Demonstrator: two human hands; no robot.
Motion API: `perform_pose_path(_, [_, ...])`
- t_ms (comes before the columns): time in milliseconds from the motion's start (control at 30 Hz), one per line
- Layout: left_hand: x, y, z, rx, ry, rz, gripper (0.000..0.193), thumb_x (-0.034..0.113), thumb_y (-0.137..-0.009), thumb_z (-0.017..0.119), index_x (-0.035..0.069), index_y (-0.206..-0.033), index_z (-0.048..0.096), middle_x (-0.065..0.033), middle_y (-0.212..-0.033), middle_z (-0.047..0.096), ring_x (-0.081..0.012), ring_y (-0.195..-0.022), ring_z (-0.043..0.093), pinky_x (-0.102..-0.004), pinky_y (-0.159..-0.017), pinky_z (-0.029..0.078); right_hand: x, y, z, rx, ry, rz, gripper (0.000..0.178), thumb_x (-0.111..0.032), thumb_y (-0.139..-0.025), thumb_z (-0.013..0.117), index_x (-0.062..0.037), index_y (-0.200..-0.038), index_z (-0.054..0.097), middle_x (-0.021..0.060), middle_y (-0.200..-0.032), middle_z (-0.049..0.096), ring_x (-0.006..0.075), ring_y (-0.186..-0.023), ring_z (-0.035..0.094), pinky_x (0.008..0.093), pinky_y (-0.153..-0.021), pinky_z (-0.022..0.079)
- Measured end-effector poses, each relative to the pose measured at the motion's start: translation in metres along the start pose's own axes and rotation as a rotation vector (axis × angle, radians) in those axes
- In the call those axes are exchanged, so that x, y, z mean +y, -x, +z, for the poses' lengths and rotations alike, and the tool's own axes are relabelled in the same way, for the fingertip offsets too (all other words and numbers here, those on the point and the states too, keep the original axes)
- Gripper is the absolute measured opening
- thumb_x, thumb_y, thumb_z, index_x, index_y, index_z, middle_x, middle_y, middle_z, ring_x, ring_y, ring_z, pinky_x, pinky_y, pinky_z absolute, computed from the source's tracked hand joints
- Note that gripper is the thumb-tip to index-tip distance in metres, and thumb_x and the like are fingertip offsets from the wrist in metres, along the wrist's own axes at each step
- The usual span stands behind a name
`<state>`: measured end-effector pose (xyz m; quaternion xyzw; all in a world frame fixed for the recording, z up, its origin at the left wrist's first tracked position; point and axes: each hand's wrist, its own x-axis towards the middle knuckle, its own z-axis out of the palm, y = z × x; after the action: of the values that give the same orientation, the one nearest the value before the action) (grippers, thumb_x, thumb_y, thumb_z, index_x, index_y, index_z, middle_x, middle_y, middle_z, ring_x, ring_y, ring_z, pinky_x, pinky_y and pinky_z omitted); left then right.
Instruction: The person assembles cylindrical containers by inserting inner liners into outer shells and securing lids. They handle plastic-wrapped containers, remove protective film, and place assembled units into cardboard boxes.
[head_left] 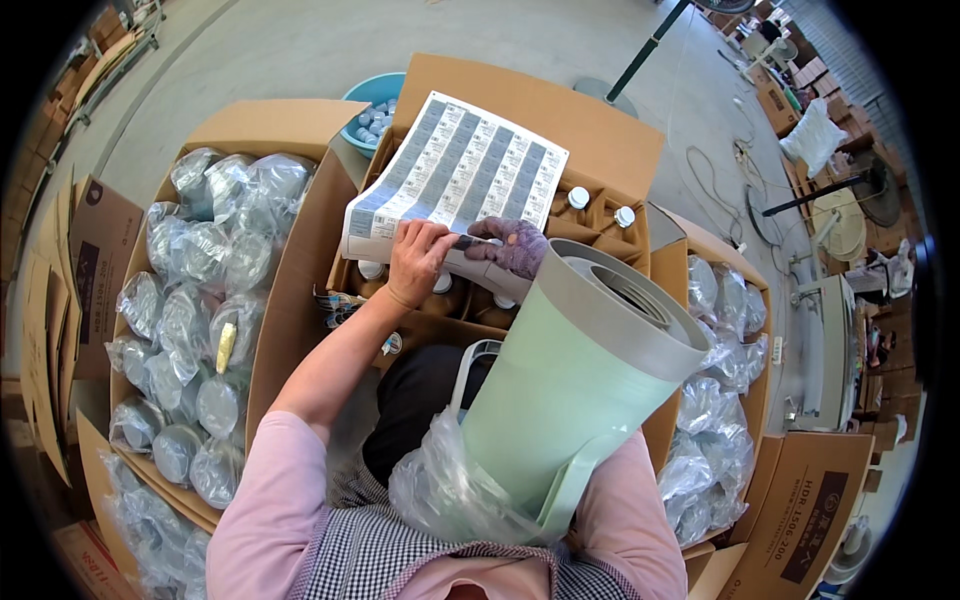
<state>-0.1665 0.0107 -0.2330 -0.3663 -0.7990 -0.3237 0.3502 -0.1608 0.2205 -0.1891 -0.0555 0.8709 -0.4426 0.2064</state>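
Observation:
A large sheet of grey and white stickers (470,165) lies over an open carton (560,115) in front of me. At its near edge my bare left hand (415,262) pinches a small dark strip, apparently a sticker (462,242). My right hand (512,248), in a stained purple glove, is closed on the sheet's near edge, its fingertips close to the strip. A pale green plastic jug (540,400) with a grey rim, ringed inner part and side handle leans across my lap and hides my right forearm. Clear plastic film (455,480) bunches around its lower end.
White-capped bottles (573,198) stand in the carton's cardboard dividers. A box of plastic-wrapped items (205,255) is at left, another box (715,420) at right. Behind stand a blue basin (375,90) of small clear pieces and a green stand pole (650,50). Cables (700,175) cross the floor.

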Motion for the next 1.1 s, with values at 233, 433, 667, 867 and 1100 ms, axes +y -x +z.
perform_pose_path(233, [0.007, 0.009, -0.01, -0.149, 0.389, -0.357, 0.017, -0.004, -0.075, 0.07, 0.006, -0.087, 0.063, -0.0087, -0.096, 0.062, -0.029, -0.092, 0.06, -0.0375, -0.084, 0.044, 0.029, -0.007, 0.008, -0.006, 0.394, -0.169, 0.051, -0.036, -0.093, 0.056, -0.0105, -0.136, 0.047, 0.0138, -0.14, 0.048, 0.0292, -0.129, 0.046, 0.0378, -0.108, 0.035])
perform_pose_path(433, [0.049, -0.036, -0.102, 0.067, 0.593, -0.504, 0.013, -0.008, -0.084, 0.063, 0.002, -0.093, 0.06, -0.0075, -0.099, 0.062, -0.0172, -0.091, 0.06, -0.0278, -0.08, 0.047, 0.019, 0.002, 0.0, 0.405, -0.191, -0.016, 0.036, -0.032, -0.087, 0.057, -0.0113, -0.117, 0.06, 0.0107, -0.114, 0.063, 0.0285, -0.112, 0.058, 0.0382, -0.094, 0.047])
perform_pose_path(667, [0.109, -0.094, -0.193, 0.072, 1.092, -0.664, 0.01, -0.005, -0.088, 0.063, 0.003, -0.095, 0.06, -0.0005, -0.085, 0.063, -0.0046, -0.075, 0.058, -0.0185, -0.067, 0.046, -0.103, 0.209, -0.086, 0.159, -0.766, -0.639, 0.051, -0.041, -0.1, 0.042, 0.0025, -0.115, 0.063, 0.0141, -0.113, 0.067, 0.0237, -0.112, 0.061, 0.0376, -0.099, 0.044])
perform_pose_path(867, [0.184, -0.119, -0.174, -0.294, 1.151, -0.62, 0.008, -0.001, -0.085, 0.069, 0.001, -0.088, 0.062, -0.0014, -0.082, 0.065, -0.004, -0.07, 0.058, -0.0188, -0.058, 0.047, -0.11, 0.221, -0.052, 0.535, 0.45, -0.62, 0.029, -0.015, -0.096, 0.047, -0.0065, -0.121, 0.06, 0.017, -0.108, 0.066, 0.0335, -0.099, 0.063, 0.0372, -0.083, 0.051])
perform_pose_path(1100, [0.198, -0.11, -0.163, -0.336, 0.983, -0.6, 0.008, 0.0, -0.086, 0.069, 0.0, -0.088, 0.061, -0.0016, -0.08, 0.065, -0.0042, -0.07, 0.058, -0.0192, -0.058, 0.047, -0.096, 0.226, -0.054, 0.48, 0.466, -0.711, 0.044, -0.01, -0.092, 0.052, -0.0089, -0.135, 0.044, 0.0186, -0.108, 0.064, 0.0375, -0.094, 0.064, 0.041, -0.08, 0.053])
